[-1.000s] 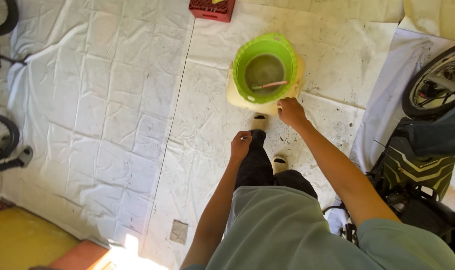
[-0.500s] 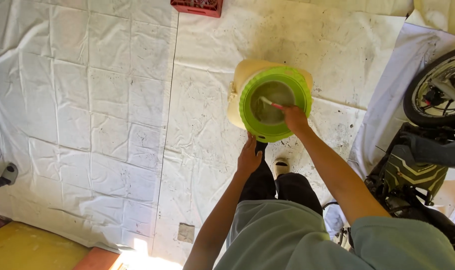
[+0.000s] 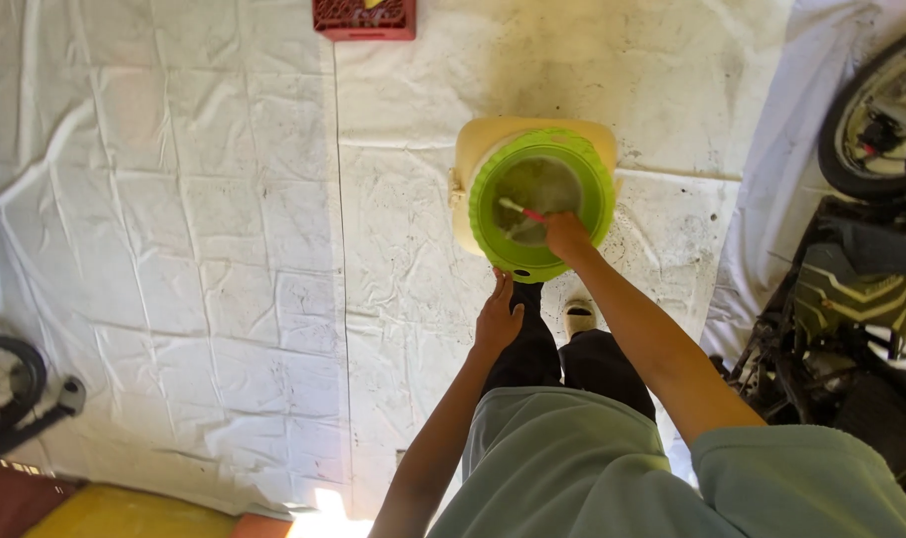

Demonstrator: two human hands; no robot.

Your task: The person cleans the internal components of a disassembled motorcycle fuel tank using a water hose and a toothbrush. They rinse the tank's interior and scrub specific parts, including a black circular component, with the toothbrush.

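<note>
Right hand (image 3: 568, 237) grips a brush (image 3: 520, 210) in the green bucket (image 3: 540, 199) at 12 o'clock; left hand (image 3: 498, 317), fingers loosely open, empty, hangs beside it.

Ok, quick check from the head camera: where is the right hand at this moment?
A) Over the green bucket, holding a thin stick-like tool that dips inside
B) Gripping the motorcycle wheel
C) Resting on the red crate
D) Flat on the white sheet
A: the right hand sits at the rim of the green bucket, closed on a thin red-and-white tool that reaches into the murky contents.
</note>
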